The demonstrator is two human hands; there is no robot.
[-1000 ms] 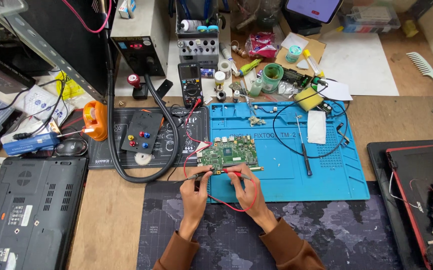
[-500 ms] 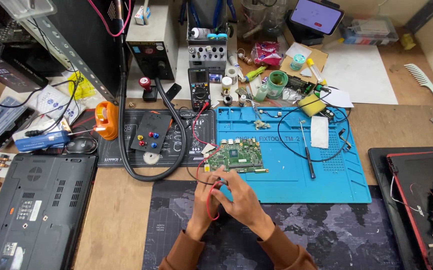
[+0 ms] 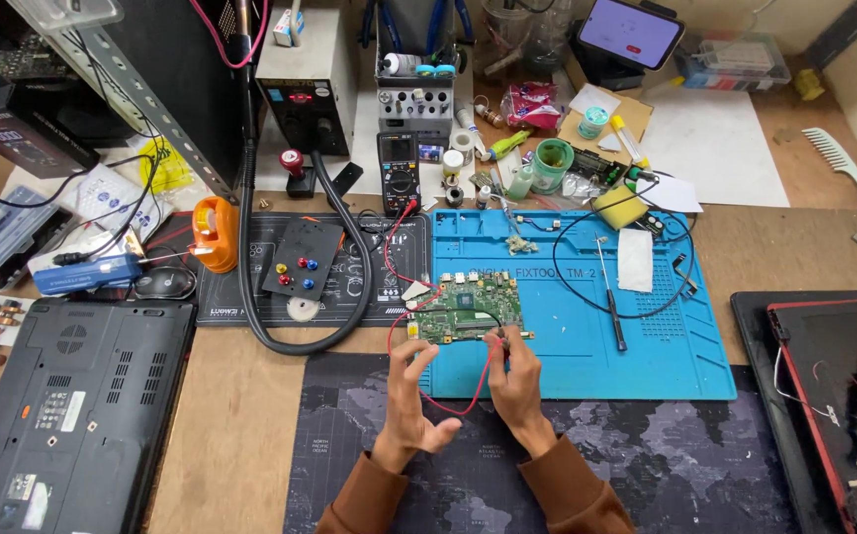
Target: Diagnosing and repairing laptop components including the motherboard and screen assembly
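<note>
A green circuit board (image 3: 464, 307) lies on the left part of a blue work mat (image 3: 586, 356). My right hand (image 3: 515, 374) pinches a thin test probe against the board's front edge. A red lead (image 3: 456, 405) loops down between my hands and runs up to a black multimeter (image 3: 399, 172) behind the mat. My left hand (image 3: 410, 392) hovers just in front of the board's left corner, fingers spread, palm turned to the right, holding nothing. Both forearms wear brown sleeves.
An overturned black laptop (image 3: 72, 396) lies at the left, and an opened red-edged laptop (image 3: 834, 396) at the right. A thick black hose (image 3: 250, 297) curves beside a small button pad (image 3: 300, 259). A screwdriver (image 3: 608, 297), white cloth (image 3: 634, 259) and black cable lie on the mat.
My left hand has come off the board's front edge and opened, fingers spread. My right hand stays at the board with the probe. The view has shifted slightly downward.
</note>
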